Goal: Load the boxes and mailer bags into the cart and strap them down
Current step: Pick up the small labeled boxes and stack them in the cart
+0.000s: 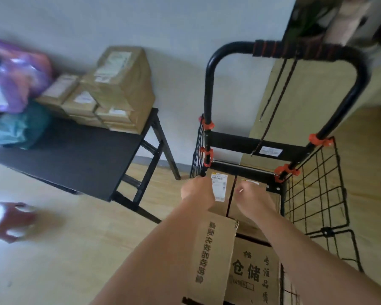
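Two hands reach into one black wire cart [240,142] at centre right. The left hand [197,188] curls its fingers over the left edge of the labelled box [220,203], gripping it. The right hand [251,194] lies on the same box's top with knuckles bent and fingertips hidden, so I cannot tell whether it grips.

The cart holds at least two boxes. The labelled box is on top, against the cart's back bar. The printed box [251,271] is below it at the bottom edge, one flap standing up. Two strands of dark cord [273,91] hang from the handle.

At upper left, one black table [75,155] carries a stack of boxes [119,84], at least five through the blur, and two mailer bags, one purple [20,80] and one teal [15,128]. A strip of floor separates the table's right end from the cart's left wall. A blurred red object [9,219] lies on the floor at lower left.
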Available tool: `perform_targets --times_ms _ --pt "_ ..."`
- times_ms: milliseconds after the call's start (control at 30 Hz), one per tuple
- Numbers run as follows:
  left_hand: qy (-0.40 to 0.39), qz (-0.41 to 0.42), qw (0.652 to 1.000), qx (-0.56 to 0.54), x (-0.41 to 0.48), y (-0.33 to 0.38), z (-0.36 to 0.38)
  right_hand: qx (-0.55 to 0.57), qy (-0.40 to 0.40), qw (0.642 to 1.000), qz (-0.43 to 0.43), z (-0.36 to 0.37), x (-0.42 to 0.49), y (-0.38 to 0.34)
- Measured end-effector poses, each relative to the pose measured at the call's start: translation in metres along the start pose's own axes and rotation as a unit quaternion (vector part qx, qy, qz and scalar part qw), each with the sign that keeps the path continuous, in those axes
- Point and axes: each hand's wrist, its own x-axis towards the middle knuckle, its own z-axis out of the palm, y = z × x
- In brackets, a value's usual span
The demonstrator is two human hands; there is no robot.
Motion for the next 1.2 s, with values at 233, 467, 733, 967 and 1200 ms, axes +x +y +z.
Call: perform_targets --times_ms 233,467,733,967,1200 --pt "0.055 0.016 0.998 -0.004 -0.032 -0.089 -0.059 -0.017 0.032 0.999 -0.037 -0.017 -0.018 -0.096" --pt "0.036 -0.017 0.998 -0.048 -0.067 -0.212 -0.088 -0.016 0.019 0.998 -0.065 0.037 -0.059 -0.203" --pt "0.063 -0.011 0.993 -0.103 -0.098 -0.347 -0.101 -0.037 0.006 0.997 -0.064 0.109 -0.111 -0.321" --pt "0.105 -0.019 0.984 -0.144 -0.111 -0.404 -0.126 -0.037 0.030 0.995 -0.089 0.120 -0.141 -0.383" --pt "0.155 -0.027 0.974 -0.163 -0.100 -0.412 -0.167 0.002 0.107 0.989 -0.101 0.091 -0.132 -0.423"
